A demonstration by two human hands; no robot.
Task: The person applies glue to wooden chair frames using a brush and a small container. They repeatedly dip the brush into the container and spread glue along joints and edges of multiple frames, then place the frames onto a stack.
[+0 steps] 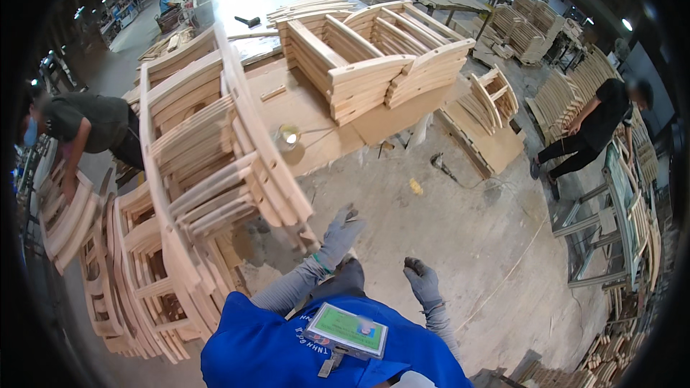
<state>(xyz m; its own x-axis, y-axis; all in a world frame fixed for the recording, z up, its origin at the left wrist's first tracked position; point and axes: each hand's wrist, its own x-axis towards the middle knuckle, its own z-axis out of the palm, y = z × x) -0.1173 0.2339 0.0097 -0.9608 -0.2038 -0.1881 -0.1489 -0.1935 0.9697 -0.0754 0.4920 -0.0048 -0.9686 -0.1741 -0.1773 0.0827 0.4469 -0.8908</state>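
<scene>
While the left hand (338, 241) sits by the wooden frames (195, 145), the right hand (424, 286) hangs apart.
Frames are piled off to the left; right fingers half-curled, left grip honestly can't tell.

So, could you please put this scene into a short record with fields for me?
Left hand: grey-gloved, beside the near end of the left frame stack; contact unclear
Right hand: grey-gloved, loosely curled, nothing visible in it
Left frame stack: pale wooden frames with curved slats
Table: brown top, bearing another stack of wooden frames
Floor: corded tool and small yellow scrap
Co-worker at left: bending over wooden parts
Co-worker at right: standing, dark clothes
</scene>
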